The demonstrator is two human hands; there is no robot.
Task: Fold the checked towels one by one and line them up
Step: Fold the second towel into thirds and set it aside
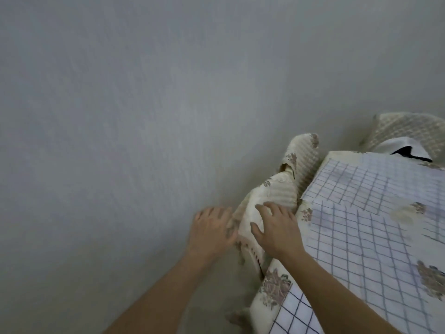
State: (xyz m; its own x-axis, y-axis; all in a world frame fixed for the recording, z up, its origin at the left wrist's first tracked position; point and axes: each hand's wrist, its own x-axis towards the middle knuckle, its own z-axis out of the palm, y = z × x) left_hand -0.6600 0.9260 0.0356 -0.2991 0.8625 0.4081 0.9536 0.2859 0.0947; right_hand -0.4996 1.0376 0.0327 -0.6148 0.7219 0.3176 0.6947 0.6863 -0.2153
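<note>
The far checked towel lay flat on the tabletop, reaching the left edge near the far-left corner. The middle checked towel overlapped its near side, and the near checked towel lay by the left edge toward the near corner. Beneath them the floral tablecloth spilled over the left edge and hung in bunched folds. The right hand rested on that overhang, its grip apart, fingers spread flat. The left hand touched the same fold from the outer side; blur hid whether its grip pinched the cloth. Wide grey floor stretched left of the edge. Beyond the far edge stood a quilted seat bearing a white and black item
</note>
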